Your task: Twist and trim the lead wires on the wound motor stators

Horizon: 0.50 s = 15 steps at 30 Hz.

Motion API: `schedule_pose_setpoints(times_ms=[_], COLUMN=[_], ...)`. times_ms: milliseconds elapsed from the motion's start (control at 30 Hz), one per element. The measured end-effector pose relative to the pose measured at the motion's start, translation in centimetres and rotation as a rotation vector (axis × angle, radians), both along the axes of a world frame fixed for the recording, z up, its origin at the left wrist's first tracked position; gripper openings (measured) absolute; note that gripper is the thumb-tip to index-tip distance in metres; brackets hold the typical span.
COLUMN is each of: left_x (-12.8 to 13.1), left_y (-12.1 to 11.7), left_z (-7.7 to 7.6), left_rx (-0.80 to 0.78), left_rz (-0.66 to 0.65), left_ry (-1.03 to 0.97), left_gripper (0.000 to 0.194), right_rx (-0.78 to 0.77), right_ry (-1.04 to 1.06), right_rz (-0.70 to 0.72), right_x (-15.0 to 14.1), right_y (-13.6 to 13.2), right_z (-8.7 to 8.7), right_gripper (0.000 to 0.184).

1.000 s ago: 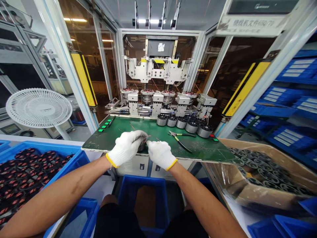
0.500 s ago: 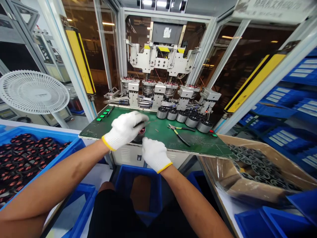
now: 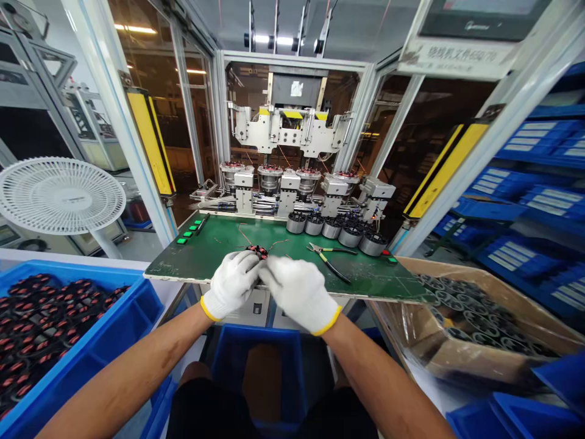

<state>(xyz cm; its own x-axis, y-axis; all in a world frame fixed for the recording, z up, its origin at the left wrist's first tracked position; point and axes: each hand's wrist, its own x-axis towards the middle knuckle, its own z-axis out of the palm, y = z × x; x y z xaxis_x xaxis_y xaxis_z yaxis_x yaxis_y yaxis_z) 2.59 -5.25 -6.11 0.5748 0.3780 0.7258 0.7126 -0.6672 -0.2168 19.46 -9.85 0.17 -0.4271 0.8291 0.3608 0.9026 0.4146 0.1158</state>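
Observation:
A stator wound with copper wire (image 3: 257,251) sits at the front edge of the green worktop (image 3: 214,238), with loose wire ends sticking up and out from it. My left hand (image 3: 233,283), in a white glove, is closed around its left side. My right hand (image 3: 304,289), also gloved, is at the stator's right side with its fingers curled in and partly blurred; what they pinch is hidden. To the right lie cutting pliers (image 3: 329,262) with their handles apart. Behind them stands a row of several silver stator cores (image 3: 331,228).
A winding machine (image 3: 287,183) spans the back of the worktop. At left are a blue bin of wound stators (image 3: 150,292) and a white fan (image 3: 64,195). A carton of bare cores (image 3: 439,360) stands at right. A blue bin (image 3: 299,372) sits below the worktop.
My left hand has come down from above the stator to its left side. My right hand has moved slightly right. Wire ends now show spread above the stator, and the view has tilted up.

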Motion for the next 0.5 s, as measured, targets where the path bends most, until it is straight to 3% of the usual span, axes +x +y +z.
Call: schedule_pose_setpoints(times_ms=[100, 167, 267, 400, 500], left_x=[-0.1, -0.3, -0.2, 0.5, 0.7], left_y=[0.1, 0.3, 0.6, 1.0, 0.8], left_z=[-0.1, -0.3, 0.0, 2.3, 4.4], left_rx=[-0.031, -0.066, -0.137, -0.444, -0.621], left_rz=[-0.007, -0.004, 0.024, 0.084, 0.120], left_ry=[-0.013, -0.028, -0.116, -0.226, -0.235], left_gripper=[0.027, 0.026, 0.025, 0.026, 0.022], right_rx=[0.173, 0.128, -0.055, -0.182, -0.213], right_ry=[-0.066, -0.212, -0.326, -0.225, -0.161], right_rz=[-0.013, 0.001, 0.021, 0.047, 0.037], right_x=[1.7, 2.4, 2.3, 0.4, -0.7], right_y=[2.0, 3.0, 3.2, 2.0, 1.1], right_z=[1.5, 1.4, -0.4, -3.3, -3.8], right_gripper=[0.046, 0.044, 0.027, 0.020, 0.023])
